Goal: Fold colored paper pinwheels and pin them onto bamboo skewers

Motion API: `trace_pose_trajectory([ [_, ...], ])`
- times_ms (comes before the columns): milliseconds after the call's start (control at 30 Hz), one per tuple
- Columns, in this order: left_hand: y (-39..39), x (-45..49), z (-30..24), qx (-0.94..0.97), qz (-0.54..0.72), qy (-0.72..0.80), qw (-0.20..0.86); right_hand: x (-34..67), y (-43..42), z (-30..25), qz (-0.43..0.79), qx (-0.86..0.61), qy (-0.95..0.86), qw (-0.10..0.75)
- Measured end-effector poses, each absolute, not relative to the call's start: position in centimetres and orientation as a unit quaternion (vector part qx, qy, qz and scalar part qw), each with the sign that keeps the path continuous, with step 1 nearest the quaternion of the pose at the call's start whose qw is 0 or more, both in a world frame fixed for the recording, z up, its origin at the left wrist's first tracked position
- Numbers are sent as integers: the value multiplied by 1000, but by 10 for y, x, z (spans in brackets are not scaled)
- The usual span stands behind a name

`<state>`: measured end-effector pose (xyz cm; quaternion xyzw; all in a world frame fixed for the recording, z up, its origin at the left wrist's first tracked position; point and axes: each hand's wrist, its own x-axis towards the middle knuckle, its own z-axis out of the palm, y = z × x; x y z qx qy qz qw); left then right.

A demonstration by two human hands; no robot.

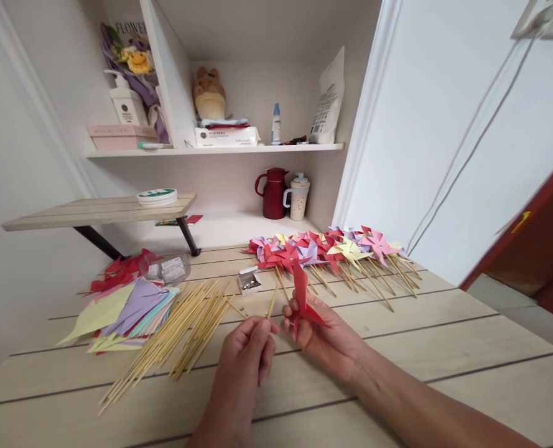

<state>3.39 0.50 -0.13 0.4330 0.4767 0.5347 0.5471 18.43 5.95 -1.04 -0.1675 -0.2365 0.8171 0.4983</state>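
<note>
My left hand [246, 351] is closed, its thumb and fingers pinching a thin wooden stick [272, 301] that points up and away. Just to its right, my right hand [325, 333] grips a red paper pinwheel [300, 292], turned nearly edge-on to me. The stick and the pinwheel are apart. Beyond my hands stands a small open white box [249, 281] with shiny metal pins inside, and a few tiny pins lie loose on the table in front of it. Left of my left hand, many wooden sticks [164, 342] are spread in a loose bundle.
Finished pinwheels on sticks [346, 249] lie heaped at the back right. Coloured paper sheets [136, 308] and a clear plastic container [167, 269] are at the left, near a small raised wooden shelf [103, 210]. A red jug [275, 194] and a cup [298, 198] stand behind.
</note>
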Motion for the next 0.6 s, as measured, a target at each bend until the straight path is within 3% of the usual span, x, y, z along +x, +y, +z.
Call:
trace_pose_trajectory([
  [600, 5, 34, -4, 437, 535, 517, 506, 187, 55, -2, 803, -160, -237, 523],
])
